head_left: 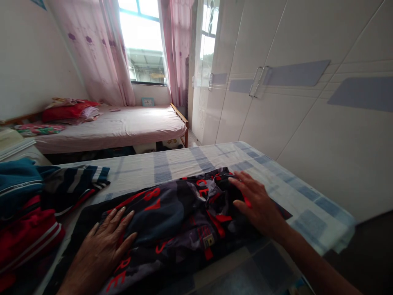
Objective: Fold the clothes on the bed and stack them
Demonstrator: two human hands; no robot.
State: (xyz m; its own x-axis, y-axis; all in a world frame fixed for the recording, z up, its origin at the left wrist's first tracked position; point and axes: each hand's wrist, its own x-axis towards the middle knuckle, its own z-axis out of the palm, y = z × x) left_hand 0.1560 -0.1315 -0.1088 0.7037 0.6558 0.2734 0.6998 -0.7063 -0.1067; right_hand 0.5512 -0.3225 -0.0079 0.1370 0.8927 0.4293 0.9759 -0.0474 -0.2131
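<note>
A dark grey and black patterned garment with red lettering (172, 209) lies spread on a bed with a checked blue-and-white sheet (181, 159). My left hand (106, 241) rests flat on its left part, fingers stretched out. On the right part lies my right hand (253, 200), fingers extended and thumb apart, touching the cloth near some red strips. Neither hand grips anything. Black cloth (82, 221) shows around the garment's left side; whether it is part of it I cannot tell.
At the left, a pile of red and teal striped clothes (27, 213) lies close to my left hand. Beyond, a second bed (138, 123) with a pink sheet holds red bedding (66, 110) and a small blue clock (147, 101). White wardrobes (276, 45) line the right side.
</note>
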